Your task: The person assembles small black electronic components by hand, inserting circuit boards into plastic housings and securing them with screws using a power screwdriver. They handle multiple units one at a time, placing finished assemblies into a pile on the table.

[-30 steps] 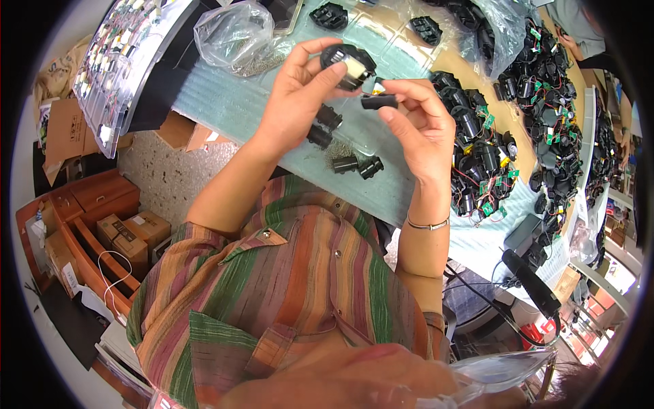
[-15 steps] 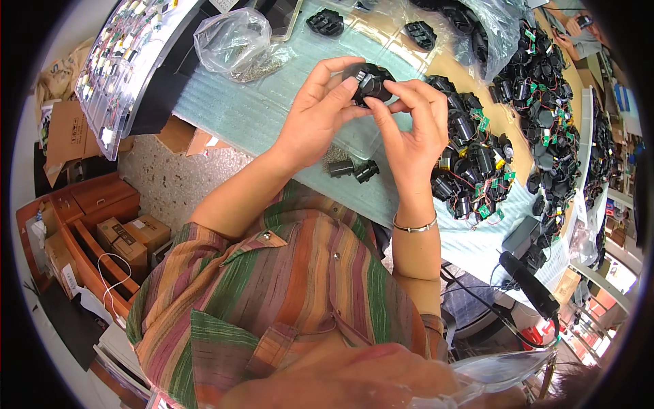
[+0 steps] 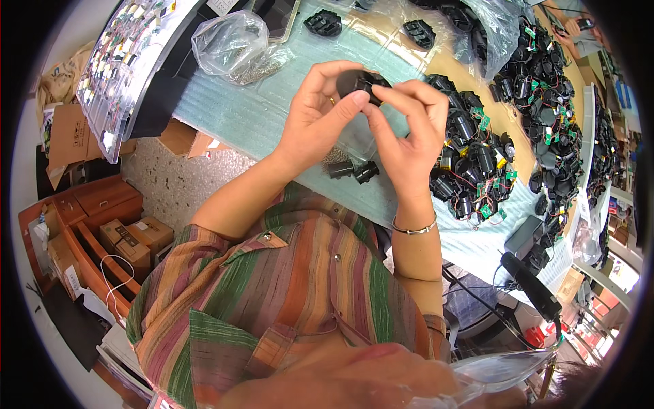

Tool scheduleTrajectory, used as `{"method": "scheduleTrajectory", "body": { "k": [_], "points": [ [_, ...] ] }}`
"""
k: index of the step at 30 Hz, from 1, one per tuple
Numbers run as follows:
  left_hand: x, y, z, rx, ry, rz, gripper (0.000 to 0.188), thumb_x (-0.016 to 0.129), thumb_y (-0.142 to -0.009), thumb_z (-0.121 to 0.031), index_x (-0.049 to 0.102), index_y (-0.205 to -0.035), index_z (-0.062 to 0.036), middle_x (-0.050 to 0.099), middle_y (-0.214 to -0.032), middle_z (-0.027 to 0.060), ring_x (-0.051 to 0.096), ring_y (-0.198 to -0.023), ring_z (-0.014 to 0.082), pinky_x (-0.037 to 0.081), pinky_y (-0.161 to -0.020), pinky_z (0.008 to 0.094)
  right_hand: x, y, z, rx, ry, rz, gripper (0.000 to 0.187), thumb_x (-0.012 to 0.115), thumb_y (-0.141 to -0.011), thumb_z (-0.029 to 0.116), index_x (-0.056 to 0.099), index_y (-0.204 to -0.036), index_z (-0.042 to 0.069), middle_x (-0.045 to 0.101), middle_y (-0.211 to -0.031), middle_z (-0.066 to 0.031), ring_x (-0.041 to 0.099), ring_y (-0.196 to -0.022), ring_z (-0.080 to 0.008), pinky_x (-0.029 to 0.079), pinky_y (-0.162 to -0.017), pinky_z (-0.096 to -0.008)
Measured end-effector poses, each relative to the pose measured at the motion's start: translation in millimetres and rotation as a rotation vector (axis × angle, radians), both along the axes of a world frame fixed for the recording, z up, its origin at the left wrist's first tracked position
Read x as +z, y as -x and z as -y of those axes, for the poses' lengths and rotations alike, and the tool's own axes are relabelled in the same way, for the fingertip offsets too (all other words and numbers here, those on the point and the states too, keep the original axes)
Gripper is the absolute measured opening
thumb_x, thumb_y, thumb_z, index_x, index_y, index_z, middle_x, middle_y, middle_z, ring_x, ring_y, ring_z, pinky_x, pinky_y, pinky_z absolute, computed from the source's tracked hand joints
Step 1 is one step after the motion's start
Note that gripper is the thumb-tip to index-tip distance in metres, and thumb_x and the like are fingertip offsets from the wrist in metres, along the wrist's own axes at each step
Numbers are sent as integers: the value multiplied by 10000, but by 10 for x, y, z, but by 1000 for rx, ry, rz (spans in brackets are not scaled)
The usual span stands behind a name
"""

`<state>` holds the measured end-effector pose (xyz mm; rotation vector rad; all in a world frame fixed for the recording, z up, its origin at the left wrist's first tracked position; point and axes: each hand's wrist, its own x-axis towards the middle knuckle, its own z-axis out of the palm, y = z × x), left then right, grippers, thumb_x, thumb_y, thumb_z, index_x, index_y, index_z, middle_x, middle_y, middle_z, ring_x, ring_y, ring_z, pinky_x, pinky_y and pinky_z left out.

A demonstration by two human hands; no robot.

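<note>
Above the bench, a black moulded plastic housing [image 3: 351,81] with a rounded edge sits between my two hands. My left hand [image 3: 317,112] grips it from the left, thumb across its near side. The fingertips of my right hand [image 3: 412,133] pinch its right side; part of the housing is hidden behind them. Two similar black housings, a left one [image 3: 323,23] and a right one [image 3: 418,33], lie at the far side of the bench. Two small black cylindrical parts [image 3: 366,172] rest near the bench's front edge, beside a little heap of small metal pieces [image 3: 335,154].
A clear plastic bag [image 3: 231,42] with small metal pieces lies at the far left. Piles of black assemblies [image 3: 477,160] with green boards and wires cover the right side. A black handheld power tool [image 3: 530,283] stands at the right front. Another person's hand [image 3: 567,42] shows at the far right.
The housing has turned in my hands, so its smooth rounded side now shows more on the left. My right fingers have shifted closer to my left thumb.
</note>
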<state>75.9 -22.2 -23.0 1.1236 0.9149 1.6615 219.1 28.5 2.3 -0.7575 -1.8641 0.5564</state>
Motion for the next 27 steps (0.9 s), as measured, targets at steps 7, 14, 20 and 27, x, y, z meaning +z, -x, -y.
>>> {"method": "scheduleTrajectory", "body": {
  "k": [7, 14, 20, 27],
  "points": [
    [68, 12, 9, 61, -18, -24, 358, 596, -940, -27, 485, -1279, -3, 613, -1121, 56, 544, -951, 66, 440, -804, 202, -112, 10, -59, 212, 349, -193, 359, 757, -820, 143, 658, -1142, 19, 665, -1101, -121, 602, -1007, -223, 475, -892, -328],
    [105, -8, 7, 79, -11, 55, 322, 583, -950, -39, 492, -1255, 5, 624, -1107, 80, 573, -944, 87, 476, -805, 228, -160, 17, -96, 245, 310, -172, 494, 794, -781, 142, 604, -1226, 46, 678, -1048, -94, 608, -973, -185, 476, -873, -312],
    [184, 157, -119, -73, 98, 411, 313, 479, -1012, -149, 466, -1280, 12, 619, -1142, 181, 650, -1043, 290, 582, -857, 437, -136, -19, -86, 399, 696, -248, 597, 802, -748, 37, 536, -1282, 62, 638, -973, -28, 567, -898, -89, 462, -828, -262],
    [115, 275, -76, 120, 159, 310, 265, 470, -1014, -128, 474, -1254, -13, 629, -1142, 183, 646, -1069, 302, 576, -888, 444, -110, -131, -142, 345, 604, -227, 214, 695, -848, -43, 661, -1049, 22, 629, -957, -1, 556, -840, -62, 468, -756, -223]
  ]
}}
